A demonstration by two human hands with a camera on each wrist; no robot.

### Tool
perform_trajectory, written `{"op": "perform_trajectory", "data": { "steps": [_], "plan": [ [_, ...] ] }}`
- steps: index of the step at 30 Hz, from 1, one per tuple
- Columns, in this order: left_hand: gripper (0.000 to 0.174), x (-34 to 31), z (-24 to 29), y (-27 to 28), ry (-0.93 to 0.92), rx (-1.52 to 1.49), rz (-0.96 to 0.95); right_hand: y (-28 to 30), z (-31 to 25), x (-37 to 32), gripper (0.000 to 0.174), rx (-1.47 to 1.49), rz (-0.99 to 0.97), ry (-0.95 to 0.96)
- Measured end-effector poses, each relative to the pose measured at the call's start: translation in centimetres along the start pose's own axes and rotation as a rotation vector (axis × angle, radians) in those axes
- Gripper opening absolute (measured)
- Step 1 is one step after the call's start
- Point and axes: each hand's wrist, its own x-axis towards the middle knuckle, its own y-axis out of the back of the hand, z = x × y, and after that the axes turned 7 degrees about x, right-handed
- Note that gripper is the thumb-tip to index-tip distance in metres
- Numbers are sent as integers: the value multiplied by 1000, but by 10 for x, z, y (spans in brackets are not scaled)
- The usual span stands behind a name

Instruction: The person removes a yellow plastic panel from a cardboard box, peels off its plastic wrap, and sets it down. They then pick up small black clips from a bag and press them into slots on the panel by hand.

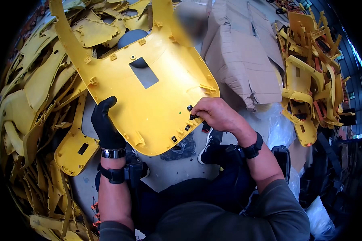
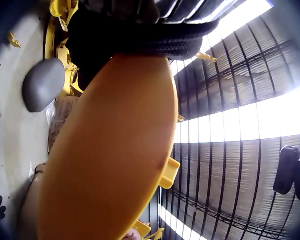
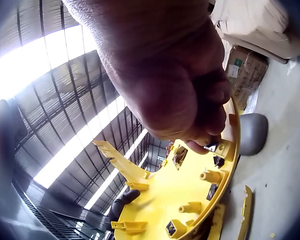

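Note:
A large yellow plastic panel [image 1: 157,100] with a rectangular cutout is held up in front of the body, inner side facing the head camera. My left hand [image 1: 107,124], in a black glove, grips its left edge with the thumb over the rim. Bare, my right hand [image 1: 218,114] is at the lower right edge of the panel. Its thumb and fingertips pinch a small metal clip [image 3: 210,147] at a raised yellow mount. Along that same edge sit several dark clips, one [image 1: 174,139] near the bottom corner and another [image 3: 212,192] in the right wrist view.
Yellow panels lie heaped in a pile [image 1: 36,92] on the left. Another stack [image 1: 305,80] of yellow parts stands at the right, beyond a large cardboard box [image 1: 241,52]. A rounded grey object [image 3: 253,134] is below the panel. Clear plastic wrap [image 1: 278,124] lies on the right.

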Motion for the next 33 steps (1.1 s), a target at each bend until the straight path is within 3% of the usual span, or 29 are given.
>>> {"op": "perform_trajectory", "data": {
  "steps": [10, 16, 19, 22, 25, 28, 31, 33],
  "plan": [
    [31, -2, 20, 0, 166, -176, 16, -8, -9, -3, 10, -24, 18, -27],
    [30, -10, 37, -7, 148, -193, -51, -19, -5, -4, 8, -47, -28, -7],
    [29, -6, 36, -9, 293, -321, -6, -21, -7, -5, 9, -58, -27, -58],
    [24, 4, 3, 7, 3, -78, 21, -28, -6, -11, 13, -24, 43, -64],
    [26, 13, 2, 8, -1, 5, 44, -19, -8, -14, 20, 32, 101, -23],
    [27, 16, 12, 5, 102, -139, 45, -15, -9, -13, 30, -47, 115, 55],
    [26, 11, 11, 1, -25, -44, 44, -13, -17, -13, 39, -151, 81, 54],
    [32, 11, 10, 3, 3, -15, 24, -13, -17, -12, 41, -189, 53, 39]
  ]
}}
